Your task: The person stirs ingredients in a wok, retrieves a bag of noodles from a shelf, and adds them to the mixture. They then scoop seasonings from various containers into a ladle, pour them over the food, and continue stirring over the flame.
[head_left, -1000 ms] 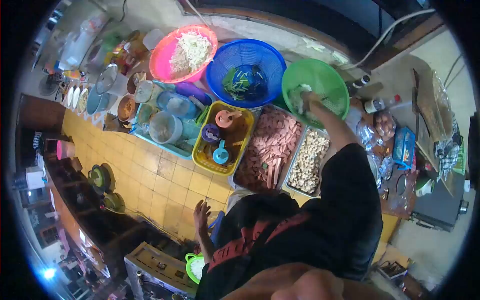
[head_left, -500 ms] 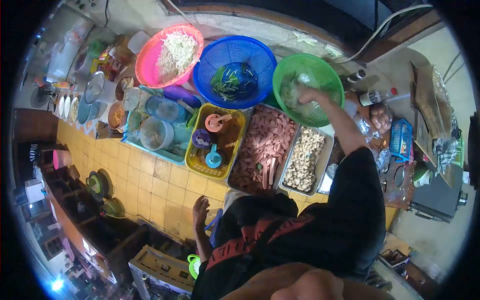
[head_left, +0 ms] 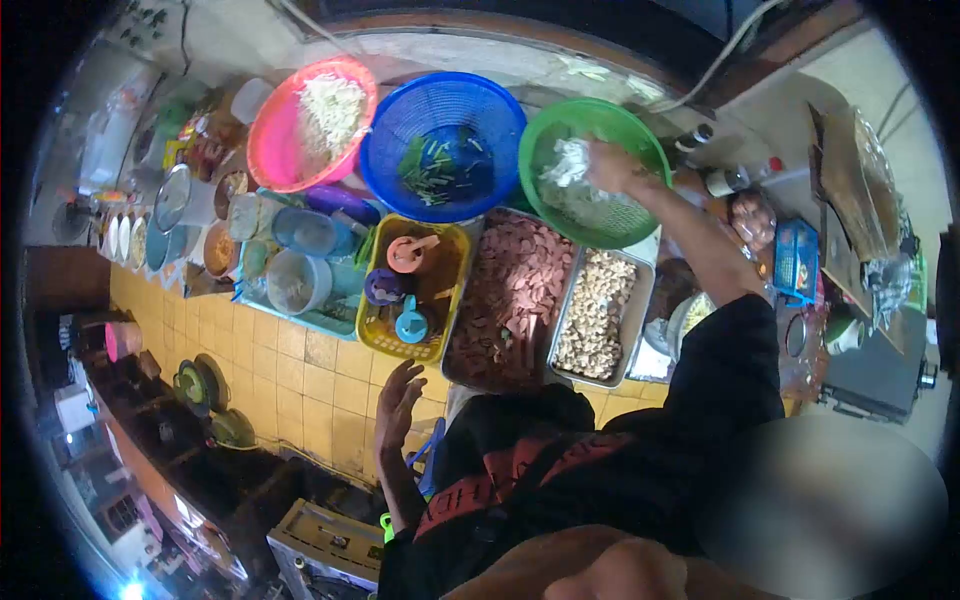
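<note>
Nearer the yellow basket [head_left: 398,348] than half a second ago, the left hand [head_left: 402,392] hovers just short of its perforated plastic wall, fingers loosely parted and bent, with nothing showing in its grasp. Over in the round green basket [head_left: 615,215], where the right hand [head_left: 612,167] reaches, a bright, crumpled-looking white clump [head_left: 570,162] now shows just beside the fingers. These are curled downward; their tips are hidden, so I cannot tell whether they grip the clump. It lies towards the left side of the basket's fine mesh, above a paler, tangled mass. Alongside is a deep blue mesh basket [head_left: 470,110] with slender, cut green pieces [head_left: 435,170]. Nearer the body, thin, flat pink slices [head_left: 520,260] fill one rectangular tray, and knobbly, cream-coloured chunks [head_left: 595,320] lie heaped in a shiny metal pan [head_left: 632,330].
</note>
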The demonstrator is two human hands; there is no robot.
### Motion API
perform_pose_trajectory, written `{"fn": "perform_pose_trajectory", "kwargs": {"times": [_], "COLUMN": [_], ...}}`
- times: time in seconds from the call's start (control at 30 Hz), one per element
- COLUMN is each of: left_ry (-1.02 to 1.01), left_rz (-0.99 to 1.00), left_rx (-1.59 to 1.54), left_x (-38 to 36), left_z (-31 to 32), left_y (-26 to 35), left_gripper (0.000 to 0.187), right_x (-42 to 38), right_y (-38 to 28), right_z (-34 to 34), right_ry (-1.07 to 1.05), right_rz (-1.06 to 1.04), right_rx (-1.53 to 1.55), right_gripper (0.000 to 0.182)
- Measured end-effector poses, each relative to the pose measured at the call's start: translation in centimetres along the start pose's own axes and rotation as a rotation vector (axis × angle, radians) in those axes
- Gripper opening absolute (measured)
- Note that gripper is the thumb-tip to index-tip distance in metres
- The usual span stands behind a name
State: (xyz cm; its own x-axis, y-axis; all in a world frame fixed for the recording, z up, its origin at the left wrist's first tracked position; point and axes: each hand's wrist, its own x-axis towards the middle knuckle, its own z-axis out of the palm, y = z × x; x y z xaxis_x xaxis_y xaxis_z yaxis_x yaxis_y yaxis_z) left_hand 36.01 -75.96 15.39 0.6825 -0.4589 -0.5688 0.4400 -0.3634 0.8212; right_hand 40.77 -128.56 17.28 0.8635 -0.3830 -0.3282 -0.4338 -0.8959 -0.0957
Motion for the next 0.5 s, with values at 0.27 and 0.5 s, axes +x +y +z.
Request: {"fn": "perform_pose_trajectory", "kwargs": {"times": [0.27, 0.5], "left_ry": [-0.169, -0.356], "left_rz": [0.111, 0.117], "left_rx": [0.103, -0.046], "left_x": [2.0, 5.3], "left_z": [2.9, 8.6], "left_y": [4.7, 7.8], "left_gripper": [0.047, 0.047], "right_x": [-1.9, 9.8], "right_y": [0.4, 6.9], "right_z": [-6.1, 18.5], "right_ry": [-0.397, -0.025], "right_rz": [-0.022, -0.287], "right_rx": [0.519, 0.222], "right_gripper": [0.073, 0.063]}}
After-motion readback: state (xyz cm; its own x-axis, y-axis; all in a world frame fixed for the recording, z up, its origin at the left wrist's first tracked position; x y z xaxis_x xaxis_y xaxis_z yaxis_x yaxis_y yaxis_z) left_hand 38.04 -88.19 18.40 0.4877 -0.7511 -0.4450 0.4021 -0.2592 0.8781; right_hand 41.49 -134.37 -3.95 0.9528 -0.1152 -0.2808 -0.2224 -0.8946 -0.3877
